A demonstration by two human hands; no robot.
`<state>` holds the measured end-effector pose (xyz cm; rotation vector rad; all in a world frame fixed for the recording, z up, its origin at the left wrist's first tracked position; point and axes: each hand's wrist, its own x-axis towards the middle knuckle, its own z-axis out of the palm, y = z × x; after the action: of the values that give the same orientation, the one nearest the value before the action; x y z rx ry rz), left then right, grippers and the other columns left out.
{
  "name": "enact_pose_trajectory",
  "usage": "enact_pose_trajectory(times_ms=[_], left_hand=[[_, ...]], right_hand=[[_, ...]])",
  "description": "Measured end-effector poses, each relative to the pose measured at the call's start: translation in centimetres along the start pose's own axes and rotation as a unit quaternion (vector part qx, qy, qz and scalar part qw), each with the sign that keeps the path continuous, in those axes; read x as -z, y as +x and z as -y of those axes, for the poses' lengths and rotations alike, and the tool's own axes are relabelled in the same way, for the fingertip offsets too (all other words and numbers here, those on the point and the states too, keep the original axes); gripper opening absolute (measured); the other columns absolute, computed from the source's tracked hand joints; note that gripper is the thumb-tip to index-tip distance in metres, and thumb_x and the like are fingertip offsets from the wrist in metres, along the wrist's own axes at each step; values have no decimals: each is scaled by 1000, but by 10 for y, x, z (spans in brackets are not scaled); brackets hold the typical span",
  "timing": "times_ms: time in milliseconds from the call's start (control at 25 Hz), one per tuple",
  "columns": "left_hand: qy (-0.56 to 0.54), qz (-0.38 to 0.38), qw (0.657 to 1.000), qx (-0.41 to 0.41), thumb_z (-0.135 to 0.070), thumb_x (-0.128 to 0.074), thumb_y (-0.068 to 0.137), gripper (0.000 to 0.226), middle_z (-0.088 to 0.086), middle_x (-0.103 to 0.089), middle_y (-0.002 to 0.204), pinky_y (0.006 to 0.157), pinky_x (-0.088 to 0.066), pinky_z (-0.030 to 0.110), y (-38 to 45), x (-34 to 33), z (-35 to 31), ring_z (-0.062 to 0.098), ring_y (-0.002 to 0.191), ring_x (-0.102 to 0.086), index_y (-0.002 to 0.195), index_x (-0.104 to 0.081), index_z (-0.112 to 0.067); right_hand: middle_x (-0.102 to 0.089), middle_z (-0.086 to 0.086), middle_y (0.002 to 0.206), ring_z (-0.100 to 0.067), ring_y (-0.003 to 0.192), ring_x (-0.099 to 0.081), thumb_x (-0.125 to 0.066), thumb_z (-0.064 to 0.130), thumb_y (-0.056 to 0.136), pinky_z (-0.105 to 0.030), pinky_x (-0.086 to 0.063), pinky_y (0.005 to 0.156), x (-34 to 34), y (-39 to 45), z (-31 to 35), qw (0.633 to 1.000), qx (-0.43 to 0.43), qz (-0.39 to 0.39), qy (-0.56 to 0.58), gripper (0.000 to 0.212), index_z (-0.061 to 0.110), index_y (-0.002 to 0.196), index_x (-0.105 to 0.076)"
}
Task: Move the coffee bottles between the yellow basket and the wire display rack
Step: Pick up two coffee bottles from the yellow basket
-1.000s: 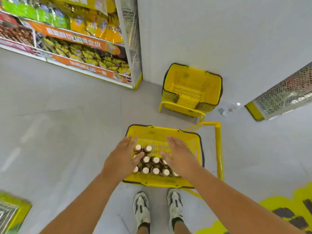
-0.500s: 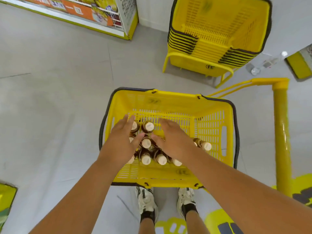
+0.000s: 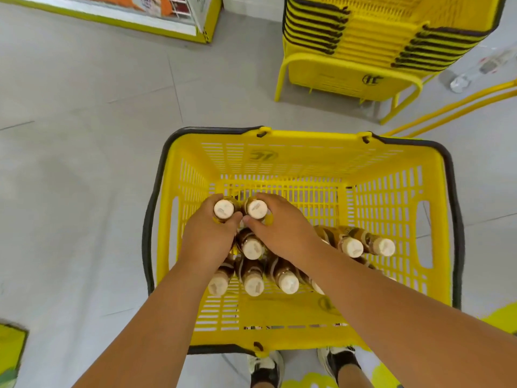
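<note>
Your left hand (image 3: 208,236) grips one coffee bottle (image 3: 223,209), your right hand (image 3: 282,228) another (image 3: 256,209), both inside the yellow basket (image 3: 305,161). Remaining bottles (image 3: 253,275) lie partly hidden beneath your forearms.

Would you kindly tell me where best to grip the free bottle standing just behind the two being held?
Probably by the neck just under its white cap, from straight above: the bottle stands upright, cap up, with neighbours and both hands crowding its sides.
</note>
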<state>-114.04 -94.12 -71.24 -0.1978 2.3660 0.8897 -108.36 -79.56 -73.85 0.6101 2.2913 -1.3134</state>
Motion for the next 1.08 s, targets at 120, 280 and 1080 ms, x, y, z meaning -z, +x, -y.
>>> enact_pose_trajectory(times_ms=[120, 280, 1080], left_hand=[[-46, -11, 999, -4, -38, -74, 90, 40, -12, -68, 115, 75, -46, 23, 13, -3, 8, 14, 107, -62, 128, -62, -33], [-19, 10, 998, -63, -30, -77, 89, 31, -17, -65, 106, 70, -40, 2, 22, -4, 2, 0, 94, -59, 115, -61, -33], [-192, -23, 974, -120, -28, -88, 74, 33, -21, -76, 96, 86, -53, 23, -94, 90, -116, -4, 97, -69, 105, -76, -33]], right_hand=[[-57, 6, 143, -12, 125, -54, -71, 42, 95, -26, -42, 97, -4, 9, -1, 994, -26, -28, 104, 50, 27, 140, -57], [-68, 6, 124, -14, 114, -62, -72, 36, 95, -28, -48, 90, -7, 23, -2, 986, -35, -78, 143, 37, 26, 129, -64], [-75, 10, 109, -12, 105, -70, -84, 27, 84, -38, -56, 97, 116, -111, 80, 937, 24, -221, 268, 26, 29, 108, -75]])
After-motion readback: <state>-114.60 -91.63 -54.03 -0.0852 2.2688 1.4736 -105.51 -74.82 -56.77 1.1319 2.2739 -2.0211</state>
